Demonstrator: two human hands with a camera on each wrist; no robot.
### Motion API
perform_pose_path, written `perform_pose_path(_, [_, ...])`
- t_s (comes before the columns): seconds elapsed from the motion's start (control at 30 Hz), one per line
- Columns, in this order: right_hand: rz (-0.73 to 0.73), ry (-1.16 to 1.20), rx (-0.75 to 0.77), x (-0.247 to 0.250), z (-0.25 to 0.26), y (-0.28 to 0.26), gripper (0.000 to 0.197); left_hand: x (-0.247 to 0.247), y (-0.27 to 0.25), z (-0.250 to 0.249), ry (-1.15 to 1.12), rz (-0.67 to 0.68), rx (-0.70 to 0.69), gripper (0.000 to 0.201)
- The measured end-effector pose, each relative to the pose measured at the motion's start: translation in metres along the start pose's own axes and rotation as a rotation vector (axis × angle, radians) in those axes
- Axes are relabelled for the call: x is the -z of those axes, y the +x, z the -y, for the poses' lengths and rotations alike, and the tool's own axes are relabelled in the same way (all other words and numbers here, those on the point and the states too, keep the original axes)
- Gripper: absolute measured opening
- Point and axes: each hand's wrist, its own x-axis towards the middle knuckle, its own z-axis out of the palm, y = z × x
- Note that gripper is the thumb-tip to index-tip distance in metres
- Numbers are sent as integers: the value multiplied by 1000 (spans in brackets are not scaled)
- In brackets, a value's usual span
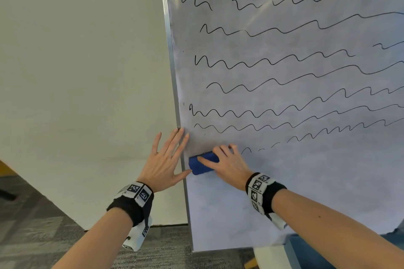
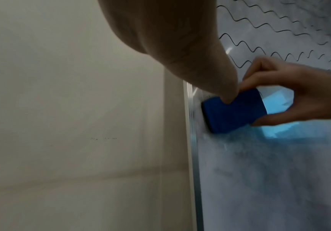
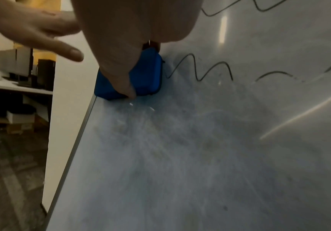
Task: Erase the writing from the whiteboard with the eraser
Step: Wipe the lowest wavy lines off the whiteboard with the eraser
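A whiteboard [image 1: 284,192] stands upright, covered with several rows of black wavy writing [image 1: 273,61]. Its lower part is wiped to a grey smear [image 3: 180,156]. My right hand [image 1: 227,161] grips a blue eraser [image 1: 202,164] [image 2: 233,111] [image 3: 148,73] and presses it flat on the board near the left edge, just left of the remnants of the lowest line [image 1: 247,149]. My left hand [image 1: 166,157] lies flat with straight fingers against the board's left frame [image 1: 175,85], its thumb almost touching the eraser.
A cream wall panel [image 1: 87,72] stands left of the board. Grey patterned carpet [image 1: 43,236] covers the floor below. In the right wrist view a white desk [image 3: 22,89] with dark equipment and boxes beneath sits far left.
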Motion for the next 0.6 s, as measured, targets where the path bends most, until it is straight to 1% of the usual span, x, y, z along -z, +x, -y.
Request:
perform_pose_path(0.1, [-56, -9, -82, 8, -6, 14, 75, -1, -1, 0, 11, 9, -6, 99])
perform_pose_path(0.13, [-53, -9, -93, 8, -5, 15, 75, -1, -1, -1, 8, 12, -10, 99])
perform_pose_path(0.23, [13, -6, -27, -2, -2, -6, 80, -1, 0, -3, 3, 18, -21, 98])
perform_pose_path(0.3, [25, -35, 14, -1, -13, -21, 82, -1, 3, -4, 8, 22, -34, 97])
perform_pose_path(0.33, [16, -49, 1, 2, -20, -24, 82, 0, 5, -5, 8, 22, -40, 97])
perform_pose_path(0.4, [-30, -58, -72, 10, -34, -19, 81, -1, 9, -9, 0, 22, -46, 97])
perform_pose_path(0.47, [-69, -52, -129, 14, -36, -9, 78, -1, 13, -16, -4, 23, -47, 96])
perform_pose_path(0.53, [-55, -30, -119, 13, -25, -5, 77, -1, 15, -22, 0, 25, -49, 97])
perform_pose_path(0.6, [11, -26, -54, 5, -14, -12, 77, -1, 15, -24, 4, 23, -54, 97])
